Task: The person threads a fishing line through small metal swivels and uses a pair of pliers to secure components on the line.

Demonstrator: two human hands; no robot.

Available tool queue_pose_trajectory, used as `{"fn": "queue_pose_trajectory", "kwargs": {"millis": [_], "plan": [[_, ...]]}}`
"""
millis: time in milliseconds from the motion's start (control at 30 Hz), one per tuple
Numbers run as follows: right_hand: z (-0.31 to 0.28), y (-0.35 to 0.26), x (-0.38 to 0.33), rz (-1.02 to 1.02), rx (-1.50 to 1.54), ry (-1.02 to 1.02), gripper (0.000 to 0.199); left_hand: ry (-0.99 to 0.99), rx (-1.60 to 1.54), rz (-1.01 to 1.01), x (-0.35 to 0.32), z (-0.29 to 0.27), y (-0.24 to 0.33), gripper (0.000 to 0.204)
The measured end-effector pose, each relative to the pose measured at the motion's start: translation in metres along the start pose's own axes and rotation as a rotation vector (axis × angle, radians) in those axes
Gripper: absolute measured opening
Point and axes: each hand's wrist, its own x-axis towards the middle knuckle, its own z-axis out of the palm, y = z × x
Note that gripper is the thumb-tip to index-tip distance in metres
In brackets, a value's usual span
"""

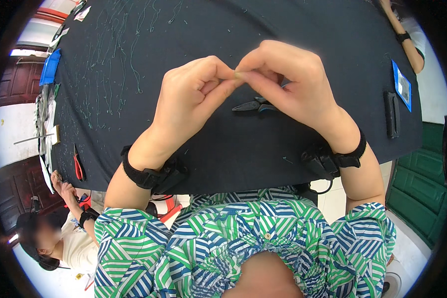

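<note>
My left hand (186, 94) and my right hand (294, 82) meet fingertip to fingertip above the middle of the black-covered table (223, 154). Each is closed in a pinch of thumb and forefinger. Whatever sits between the fingertips is too small or hidden to make out. Beneath my right hand lies a pair of pliers (248, 106) with dark jaws, its handles partly covered by that hand. Thin green looped strands (134, 54) are spread over the cloth beyond and left of my left hand.
Red-handled pliers (78, 166) lie near the left edge, close to a co-worker's hands (63, 186). At the right are a black bar-shaped object (392, 114) and a blue-edged packet (402, 85). Another person's arm (405, 42) reaches in at the far right. Small scraps dot the cloth.
</note>
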Motion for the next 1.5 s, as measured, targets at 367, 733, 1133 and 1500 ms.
{"fn": "queue_pose_trajectory", "kwargs": {"millis": [367,733,1133,1500], "plan": [[0.005,0.013,-0.005,0.277,0.169,-0.012,0.011,-0.025,0.034,-0.010,-0.003,-0.003,0.002,0.006],[0.009,0.001,-0.005,0.267,0.292,-0.263,0.008,0.121,-0.578,-0.363,-0.003,0.003,0.004,0.010],[-0.046,-0.011,-0.006,0.221,-0.276,-0.503,0.030,0.081,-0.760,-0.578,-0.003,0.004,-0.010,0.013],[-0.042,-0.029,-0.009,0.219,-0.321,-0.570,0.024,0.101,-0.758,-0.571,-0.003,0.000,-0.017,0.013]]}}
